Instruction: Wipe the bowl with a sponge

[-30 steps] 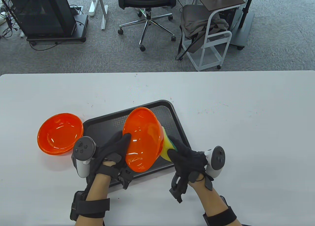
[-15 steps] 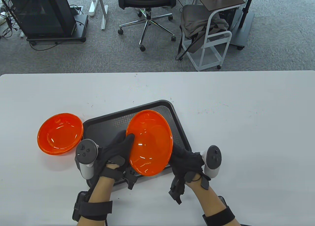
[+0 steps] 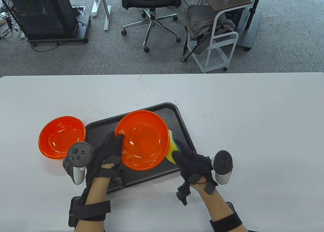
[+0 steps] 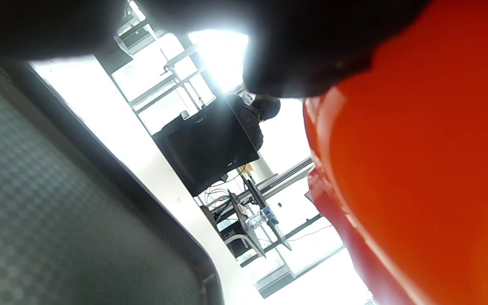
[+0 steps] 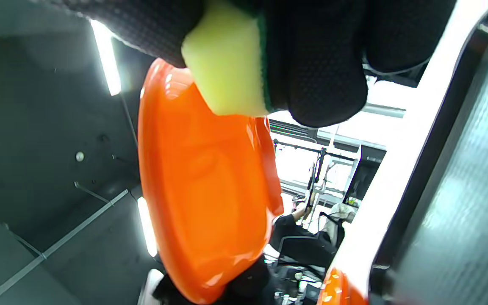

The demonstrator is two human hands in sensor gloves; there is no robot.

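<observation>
Left hand (image 3: pixel 107 151) grips the near-left rim of the orange bowl (image 3: pixel 142 140), thumb hooked over the edge, holding it up above the black tray (image 3: pixel 183 130) with the opening facing mostly up. Right hand (image 3: pixel 193 163) is closed around a yellow sponge with a green backing (image 3: pixel 172 146), pressed against the bowl's outer right side. In the right wrist view the sponge (image 5: pixel 227 72) sits pinched between gloved fingers (image 5: pixel 324 76) right against the bowl's underside (image 5: pixel 201 186).

Most of the sponge is hidden behind the bowl and the glove from above, so only a wedge of it shows. The left wrist view is mostly a dark glove blur and a wall of orange (image 4: pixel 417 169), so finger placement under the bowl can't be made out there. Both forearms are cut off at the bottom edge.

No readable writing anywhere, just buttons on the trackers.

A second orange bowl (image 3: pixel 62 137) sits on the white surface (image 3: pixel 253 141) just left of the tray, seemingly touching its corner. Behind the surface there's grey carpet, a black office chair (image 3: pixel 152 4), a white rolling cart (image 3: pixel 220 42) with brownish fabric draped on it, and a dark cabinet on a base (image 3: pixel 45 14).
</observation>
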